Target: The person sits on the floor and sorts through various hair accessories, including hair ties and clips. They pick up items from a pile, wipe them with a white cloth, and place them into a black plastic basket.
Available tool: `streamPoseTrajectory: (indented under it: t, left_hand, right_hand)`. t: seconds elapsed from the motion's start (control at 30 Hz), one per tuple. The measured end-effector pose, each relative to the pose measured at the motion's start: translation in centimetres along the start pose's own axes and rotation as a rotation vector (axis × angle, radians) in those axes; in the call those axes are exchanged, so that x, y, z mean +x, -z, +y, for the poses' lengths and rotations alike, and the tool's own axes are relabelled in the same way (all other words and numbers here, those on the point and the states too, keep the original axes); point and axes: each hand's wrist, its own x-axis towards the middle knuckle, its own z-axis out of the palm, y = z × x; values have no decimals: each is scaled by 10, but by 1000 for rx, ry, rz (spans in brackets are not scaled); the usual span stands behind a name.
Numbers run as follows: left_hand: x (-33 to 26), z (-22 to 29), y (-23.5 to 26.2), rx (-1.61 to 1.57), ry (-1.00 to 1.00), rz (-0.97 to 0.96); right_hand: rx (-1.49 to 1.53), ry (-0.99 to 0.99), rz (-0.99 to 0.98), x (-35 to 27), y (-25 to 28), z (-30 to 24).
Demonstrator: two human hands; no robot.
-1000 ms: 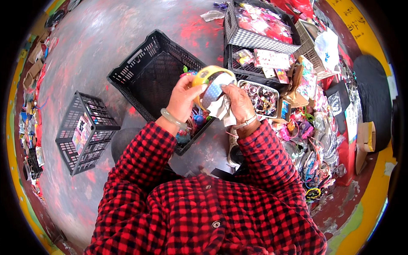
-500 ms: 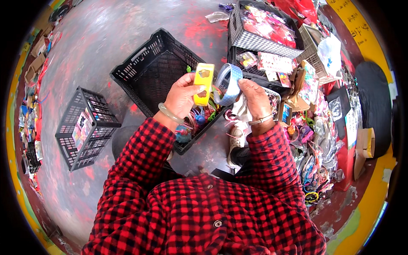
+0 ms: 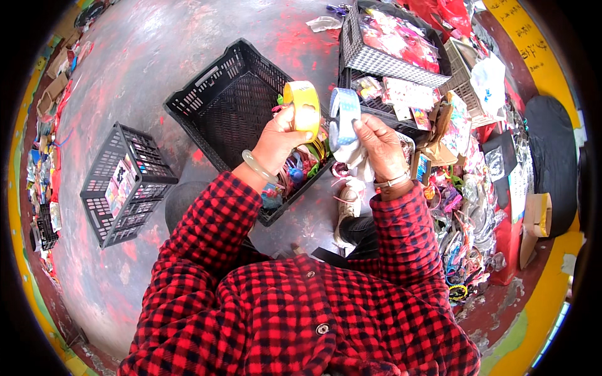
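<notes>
Left hand (image 3: 273, 145) grips yellow band (image 3: 308, 116)

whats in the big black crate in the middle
Small colourful items lie along the right side of the black crate. The left hand and yellow band hide some of them.

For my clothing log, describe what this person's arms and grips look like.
Both sleeves are long, in a red-and-dark check, and end short of the wrists. The left grip is ungloved, with a smooth, pale, rounded bangle behind it. The right grip, also ungloved, has a slimmer, light-coloured bracelet.
</notes>
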Motion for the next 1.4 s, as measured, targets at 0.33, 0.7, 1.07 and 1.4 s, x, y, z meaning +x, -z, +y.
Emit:
streamPoseTrajectory:
  t: [0.33,0.7,1.07,1.4]
  left_hand:
    - [-5,-13,-5,29,-42,-108]
    - [-7,-20,3,-139,30,-139]
    - [-9,-10,-6,-57,16,19]
    - [-15,1,-8,342,-115,70]
  right_hand:
    - [-115,-62,-168,-2,-12,18]
    - [-570,195,-175,-5,-18,15]
    - [-667,103,-119,-6,-23,8]
    - [246,126,268,-3,-19,-17]
